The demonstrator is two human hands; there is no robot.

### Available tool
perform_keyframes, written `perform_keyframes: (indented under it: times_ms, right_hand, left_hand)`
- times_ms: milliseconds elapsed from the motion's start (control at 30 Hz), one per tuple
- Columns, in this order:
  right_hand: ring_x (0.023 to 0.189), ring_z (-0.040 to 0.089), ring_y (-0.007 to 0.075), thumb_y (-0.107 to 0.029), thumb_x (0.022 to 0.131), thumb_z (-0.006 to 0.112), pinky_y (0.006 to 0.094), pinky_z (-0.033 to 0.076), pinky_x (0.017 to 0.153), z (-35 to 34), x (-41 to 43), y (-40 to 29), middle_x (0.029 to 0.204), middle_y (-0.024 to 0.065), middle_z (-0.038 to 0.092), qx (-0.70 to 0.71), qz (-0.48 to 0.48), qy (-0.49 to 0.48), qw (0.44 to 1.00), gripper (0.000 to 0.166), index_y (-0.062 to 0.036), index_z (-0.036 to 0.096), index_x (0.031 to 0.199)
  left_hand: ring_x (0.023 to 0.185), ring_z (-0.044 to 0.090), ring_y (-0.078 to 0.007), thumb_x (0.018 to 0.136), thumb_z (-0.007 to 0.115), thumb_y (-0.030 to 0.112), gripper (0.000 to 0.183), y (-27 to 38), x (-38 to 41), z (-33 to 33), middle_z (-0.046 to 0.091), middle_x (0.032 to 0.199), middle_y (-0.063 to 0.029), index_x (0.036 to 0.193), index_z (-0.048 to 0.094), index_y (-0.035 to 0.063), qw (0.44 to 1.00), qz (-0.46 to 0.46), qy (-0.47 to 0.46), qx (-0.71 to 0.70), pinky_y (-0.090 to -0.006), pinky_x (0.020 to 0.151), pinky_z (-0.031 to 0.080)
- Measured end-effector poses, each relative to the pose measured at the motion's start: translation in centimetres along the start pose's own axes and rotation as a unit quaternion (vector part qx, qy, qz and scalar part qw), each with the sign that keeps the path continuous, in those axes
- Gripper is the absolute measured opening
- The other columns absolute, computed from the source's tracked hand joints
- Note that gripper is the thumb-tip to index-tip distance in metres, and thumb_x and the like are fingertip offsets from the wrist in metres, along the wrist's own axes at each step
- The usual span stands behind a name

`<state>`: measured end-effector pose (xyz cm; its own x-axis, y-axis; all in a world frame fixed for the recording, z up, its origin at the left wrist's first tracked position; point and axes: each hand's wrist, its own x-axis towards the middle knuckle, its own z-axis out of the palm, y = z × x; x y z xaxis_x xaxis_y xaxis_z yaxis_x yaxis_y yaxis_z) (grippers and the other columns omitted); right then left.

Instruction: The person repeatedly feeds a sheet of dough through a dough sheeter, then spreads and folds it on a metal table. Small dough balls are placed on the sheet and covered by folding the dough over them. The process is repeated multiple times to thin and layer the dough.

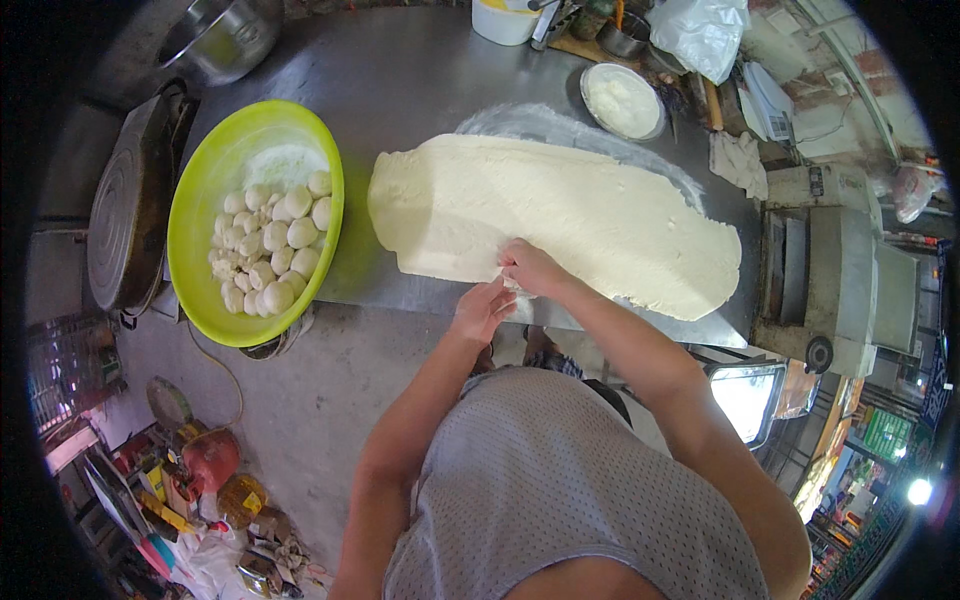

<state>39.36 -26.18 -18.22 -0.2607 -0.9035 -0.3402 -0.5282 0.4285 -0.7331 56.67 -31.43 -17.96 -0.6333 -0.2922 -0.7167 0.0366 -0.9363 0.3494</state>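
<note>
A wide, flat sheet of pale dough is spread across the metal table, its outline uneven. At its near edge my right hand has its fingers pinched together on the dough. My left hand is just beside it, fingertips against the same edge and nearly meeting the right hand. The fingers of the left hand are bent, and whether they grip any dough is hidden. To the left is a yellow-green plastic basin with several rounded dough balls and white flour inside.
The stainless steel table has a front edge close to my body. A bowl of white powder sits behind the dough, with floury smears beside it. A steel pot, a round griddle and a metal machine surround the table.
</note>
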Motion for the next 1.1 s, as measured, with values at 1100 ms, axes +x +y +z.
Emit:
perform_keyframes:
  times_ms: [1100]
  right_hand:
    - [0.086,0.066,0.0260,-0.004,0.083,0.065,0.0355,0.054,0.077,1.3,-4.5,-1.2,0.100,0.0121,0.065,0.137,-0.001,0.177,0.975,0.014,-0.0023,0.065,0.097]
  left_hand:
    - [0.089,0.060,-0.0185,0.098,0.062,0.014,0.015,-2.3,3.7,-1.3,0.063,0.100,-0.0042,0.102,0.047,0.0135,0.999,-0.010,0.042,-0.017,-0.0388,0.076,0.049]
